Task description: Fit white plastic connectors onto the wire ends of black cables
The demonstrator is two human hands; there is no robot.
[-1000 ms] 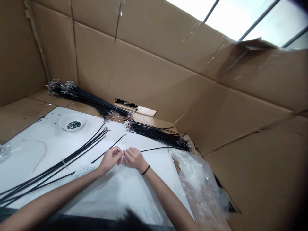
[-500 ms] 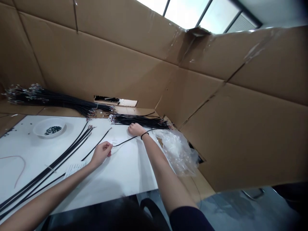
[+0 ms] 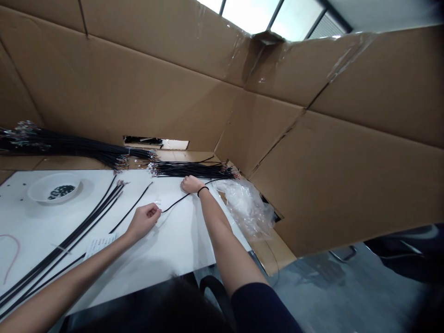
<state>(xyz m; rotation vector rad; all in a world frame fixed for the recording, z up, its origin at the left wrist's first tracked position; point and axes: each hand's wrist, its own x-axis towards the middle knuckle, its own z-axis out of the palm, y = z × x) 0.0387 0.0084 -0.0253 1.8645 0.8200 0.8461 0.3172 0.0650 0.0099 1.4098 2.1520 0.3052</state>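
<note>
My left hand (image 3: 144, 220) is curled on the white tabletop (image 3: 173, 240), pinching the near end of a single black cable (image 3: 173, 203) that has a small white piece at its tip. That cable runs right and away toward my right hand (image 3: 189, 184), which rests knuckles-up on the cable near a bundle of black cables (image 3: 194, 170). A black band circles my right wrist. The right fingers are bent over the cable. Another single black cable (image 3: 132, 213) lies just left of my left hand.
A white dish (image 3: 52, 188) with small dark parts sits at the left. Several long black cables (image 3: 69, 240) cross the white top diagonally. A bigger cable bundle (image 3: 69, 145) lies at the back left. Crumpled clear plastic (image 3: 246, 206) lies at the right. Cardboard walls (image 3: 173, 92) surround everything.
A second ago both hands were together at the cable's end. My right hand then slid away along the cable toward the bundle; the left hand kept the end. The view swung right.
</note>
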